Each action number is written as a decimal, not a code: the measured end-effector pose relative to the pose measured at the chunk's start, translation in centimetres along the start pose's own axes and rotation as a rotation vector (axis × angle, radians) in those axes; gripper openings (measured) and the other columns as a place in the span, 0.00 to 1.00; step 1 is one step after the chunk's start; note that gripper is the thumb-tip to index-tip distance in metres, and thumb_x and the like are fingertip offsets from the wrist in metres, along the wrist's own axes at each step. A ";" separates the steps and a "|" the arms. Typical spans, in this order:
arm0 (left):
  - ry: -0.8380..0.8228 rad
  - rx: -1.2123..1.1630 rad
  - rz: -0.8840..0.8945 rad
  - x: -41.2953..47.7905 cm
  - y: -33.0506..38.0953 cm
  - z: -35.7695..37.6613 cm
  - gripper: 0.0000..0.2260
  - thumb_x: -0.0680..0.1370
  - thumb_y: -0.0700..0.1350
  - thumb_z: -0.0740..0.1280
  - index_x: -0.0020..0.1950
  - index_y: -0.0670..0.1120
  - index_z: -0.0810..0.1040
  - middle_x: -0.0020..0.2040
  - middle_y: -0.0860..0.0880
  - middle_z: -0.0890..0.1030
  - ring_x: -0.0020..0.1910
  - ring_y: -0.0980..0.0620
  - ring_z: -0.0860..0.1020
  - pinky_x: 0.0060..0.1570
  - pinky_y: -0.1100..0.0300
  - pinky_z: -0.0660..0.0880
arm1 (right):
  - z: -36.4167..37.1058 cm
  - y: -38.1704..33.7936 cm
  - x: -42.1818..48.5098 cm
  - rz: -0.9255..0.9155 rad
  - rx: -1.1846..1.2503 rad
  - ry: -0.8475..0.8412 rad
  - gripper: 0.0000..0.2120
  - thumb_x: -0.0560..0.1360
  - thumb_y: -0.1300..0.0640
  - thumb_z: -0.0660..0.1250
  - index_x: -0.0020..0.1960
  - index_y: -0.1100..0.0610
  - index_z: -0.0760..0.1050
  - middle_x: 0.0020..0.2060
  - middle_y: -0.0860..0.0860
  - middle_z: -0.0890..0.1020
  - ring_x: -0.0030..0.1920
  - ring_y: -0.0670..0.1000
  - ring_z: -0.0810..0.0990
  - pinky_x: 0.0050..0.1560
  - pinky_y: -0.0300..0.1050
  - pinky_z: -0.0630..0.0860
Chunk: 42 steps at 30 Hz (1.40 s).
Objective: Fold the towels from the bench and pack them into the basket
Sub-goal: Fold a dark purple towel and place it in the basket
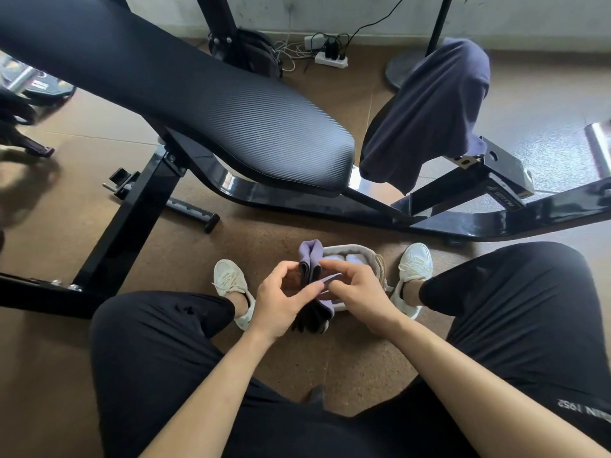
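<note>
A small purple towel (pixel 310 259), folded into a narrow bundle, is held upright between both hands over the floor. My left hand (pixel 281 302) grips its left side with curled fingers. My right hand (pixel 357 292) pinches its right edge. Just behind the hands a pale fabric basket (pixel 350 251) with a rope handle stands between my white shoes, with light folded towels (pixel 353 259) inside. A dark blue towel (pixel 429 114) hangs draped over the bench's foot-end roller. The black padded bench (pixel 205 104) slants across the upper left.
The bench's black steel frame (pixel 463 223) runs across the floor ahead of my feet. A fan base (pixel 401 69), a power strip (pixel 330 59) with cables and a black bag (pixel 254 54) lie by the far wall. My knees flank the hands.
</note>
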State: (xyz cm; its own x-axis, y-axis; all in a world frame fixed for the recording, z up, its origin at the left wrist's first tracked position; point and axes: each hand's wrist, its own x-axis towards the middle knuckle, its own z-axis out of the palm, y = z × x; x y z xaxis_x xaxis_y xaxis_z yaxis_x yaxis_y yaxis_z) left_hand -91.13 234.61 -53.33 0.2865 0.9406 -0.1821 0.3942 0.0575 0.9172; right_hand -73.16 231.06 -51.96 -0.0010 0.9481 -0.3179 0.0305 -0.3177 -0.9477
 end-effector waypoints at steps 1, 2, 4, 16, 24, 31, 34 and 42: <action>0.012 0.017 0.004 0.0 0.0 0.0 0.15 0.72 0.54 0.78 0.54 0.55 0.77 0.47 0.56 0.83 0.49 0.55 0.82 0.48 0.63 0.79 | 0.1 0.0 0.0 -0.004 0.017 -0.029 0.22 0.77 0.71 0.61 0.67 0.56 0.77 0.54 0.54 0.86 0.51 0.48 0.87 0.53 0.41 0.82; 0.032 0.032 0.006 -0.1 0.1 -0.1 0.16 0.72 0.53 0.79 0.54 0.55 0.76 0.47 0.55 0.82 0.49 0.55 0.82 0.47 0.62 0.80 | 0.1 -0.1 0.0 -0.015 0.037 -0.056 0.23 0.77 0.72 0.60 0.67 0.55 0.77 0.55 0.54 0.85 0.53 0.48 0.86 0.55 0.41 0.81; 0.082 0.038 0.020 0.0 0.2 -0.1 0.13 0.74 0.49 0.78 0.52 0.55 0.76 0.46 0.54 0.82 0.48 0.56 0.81 0.46 0.61 0.79 | 0.1 -0.3 0.0 -0.047 0.013 -0.070 0.23 0.77 0.72 0.60 0.65 0.53 0.79 0.56 0.53 0.84 0.55 0.49 0.84 0.57 0.41 0.80; 0.107 -0.600 -0.166 0.7 1.1 -2.0 0.10 0.81 0.42 0.68 0.62 0.47 0.79 0.61 0.45 0.83 0.63 0.45 0.80 0.63 0.49 0.76 | -1.7 1.6 1.7 0.238 0.138 -0.069 0.35 0.72 0.51 0.76 0.75 0.48 0.64 0.67 0.49 0.76 0.63 0.49 0.78 0.56 0.42 0.76; 0.291 -0.583 -0.330 1.1 0.9 -3.0 0.11 0.84 0.46 0.65 0.65 0.49 0.77 0.62 0.47 0.83 0.61 0.47 0.82 0.60 0.48 0.80 | -1.8 1.7 1.7 0.139 0.252 -0.105 0.34 0.67 0.52 0.76 0.72 0.45 0.71 0.65 0.52 0.80 0.67 0.55 0.78 0.64 0.49 0.76; 0.291 -0.279 -0.285 1.7 -0.1 -3.4 0.16 0.83 0.53 0.65 0.69 0.51 0.75 0.64 0.50 0.80 0.65 0.49 0.79 0.63 0.47 0.79 | -3.0 0.4 0.7 -0.008 0.052 -0.216 0.39 0.73 0.66 0.75 0.76 0.39 0.66 0.72 0.40 0.70 0.71 0.47 0.73 0.67 0.51 0.78; 0.208 -0.237 -0.281 1.8 -0.1 -3.5 0.20 0.83 0.54 0.65 0.74 0.51 0.72 0.68 0.50 0.79 0.67 0.50 0.77 0.63 0.50 0.79 | -3.0 0.2 0.5 -0.014 -0.010 -0.195 0.35 0.73 0.69 0.74 0.74 0.46 0.72 0.68 0.39 0.74 0.69 0.42 0.74 0.69 0.48 0.76; -0.068 -0.253 -0.136 1.5 -0.3 -3.9 0.36 0.70 0.48 0.77 0.72 0.72 0.65 0.76 0.51 0.70 0.74 0.49 0.72 0.69 0.45 0.75 | -3.0 0.5 0.8 0.040 0.023 -0.046 0.33 0.73 0.69 0.75 0.74 0.51 0.72 0.69 0.47 0.71 0.61 0.37 0.73 0.50 0.25 0.75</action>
State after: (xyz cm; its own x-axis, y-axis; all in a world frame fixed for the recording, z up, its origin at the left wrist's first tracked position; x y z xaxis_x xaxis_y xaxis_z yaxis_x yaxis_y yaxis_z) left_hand -94.24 237.30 -52.49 0.3073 0.8943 -0.3252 0.2054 0.2714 0.9403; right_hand -70.12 231.70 -52.58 -0.0461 0.9332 -0.3564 0.0083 -0.3564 -0.9343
